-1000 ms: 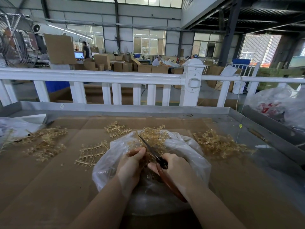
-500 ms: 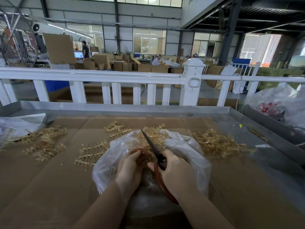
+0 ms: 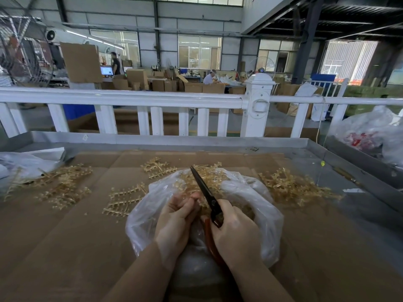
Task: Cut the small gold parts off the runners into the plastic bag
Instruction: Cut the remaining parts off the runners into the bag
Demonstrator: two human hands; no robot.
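The runner [image 3: 197,198] sits pinched in the left hand [image 3: 176,221] directly over the open plastic bag [image 3: 257,205], just left of the scissors [image 3: 207,196]. Their closed blades point away and slightly left, the right hand [image 3: 234,232] clamped round the red handles. More gold runners [image 3: 124,198] lie on the cardboard-covered counter [image 3: 65,247] around the bag.

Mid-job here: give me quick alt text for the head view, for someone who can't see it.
Over an open clear plastic bag on a cardboard-covered bench, the right hand holds red-handled scissors pointing away, while the left hand grips a small gold piece beside the blades. Gold runners lie scattered around the bag; a white railing stands behind.
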